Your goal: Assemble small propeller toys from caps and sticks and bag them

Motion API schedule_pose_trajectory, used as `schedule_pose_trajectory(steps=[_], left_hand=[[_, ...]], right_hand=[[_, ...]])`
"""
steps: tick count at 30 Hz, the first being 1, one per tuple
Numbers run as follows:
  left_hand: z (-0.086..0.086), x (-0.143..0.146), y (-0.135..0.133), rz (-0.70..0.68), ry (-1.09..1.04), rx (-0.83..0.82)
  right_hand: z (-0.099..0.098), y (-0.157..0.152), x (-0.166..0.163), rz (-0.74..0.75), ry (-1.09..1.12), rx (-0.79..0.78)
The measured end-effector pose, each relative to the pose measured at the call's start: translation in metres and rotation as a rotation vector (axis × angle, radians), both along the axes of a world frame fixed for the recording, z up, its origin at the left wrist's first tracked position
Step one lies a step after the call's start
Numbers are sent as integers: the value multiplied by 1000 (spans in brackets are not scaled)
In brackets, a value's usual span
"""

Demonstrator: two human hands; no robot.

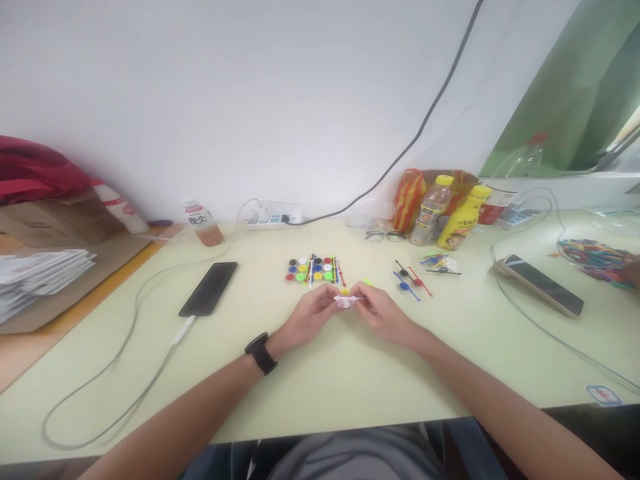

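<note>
My left hand (314, 311) and my right hand (383, 313) meet over the middle of the table, fingers closed in a pinch. Between their fingertips is a small white plastic arrow (345, 299), with a bit of yellow showing just behind it. Beyond my hands lie rows of coloured round discs (301, 269) and several slim coloured arrows (337, 270) set side by side. To the right of my right hand are arrows joined to round bases, among them a blue arrow spinner (404, 287) and a red arrow (419, 280).
A small clear bag of parts (443, 263) lies farther right, before two bottles (460, 220). One phone (209, 289), plugged into a cable (145, 397), rests at left; another phone (545, 285) at right. A power strip (273, 222) stands by the wall. Someone's hand (631, 272) touches coloured pieces (595, 260).
</note>
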State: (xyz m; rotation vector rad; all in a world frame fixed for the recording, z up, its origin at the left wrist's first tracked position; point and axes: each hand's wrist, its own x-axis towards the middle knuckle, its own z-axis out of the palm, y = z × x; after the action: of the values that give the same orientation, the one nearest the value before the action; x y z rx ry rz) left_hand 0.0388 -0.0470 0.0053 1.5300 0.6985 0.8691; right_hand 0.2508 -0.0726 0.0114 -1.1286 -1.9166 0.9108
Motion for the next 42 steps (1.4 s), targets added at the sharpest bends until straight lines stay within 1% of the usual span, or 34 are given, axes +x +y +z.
schedule_pose_trajectory(steps=[3,6,13,16,21,24,29,32,36,39,42], left_hand=[[1,1,-2,-53,-43,-42],[3,1,-3,-76,-31,-55],[3,-1,-5,-24,-34,-54],[3,-2,-5,-1,-3,-45],[8,-4,-4,-15,26,-48],[11,-5,-5,-40,20,-56],[13,-7,-6,-86,30,-56],[13,-8,-5,-89,28,-55],[16,-8,-5,-95,25,-73],[17,-8,-5,-99,31,-90],[16,-7,-5,-95,27,-111]], right_hand=[[0,0,0,15,34,-13],[-1,0,0,33,67,-27],[2,0,-1,52,62,-55],[5,-1,0,73,33,-48],[7,-2,4,116,-49,-20],[8,-1,5,136,2,-38],[5,1,2,158,92,-116],[5,-1,0,151,104,-105],[8,-3,1,180,100,-82],[10,-3,2,208,101,-89],[9,-2,3,205,104,-101]])
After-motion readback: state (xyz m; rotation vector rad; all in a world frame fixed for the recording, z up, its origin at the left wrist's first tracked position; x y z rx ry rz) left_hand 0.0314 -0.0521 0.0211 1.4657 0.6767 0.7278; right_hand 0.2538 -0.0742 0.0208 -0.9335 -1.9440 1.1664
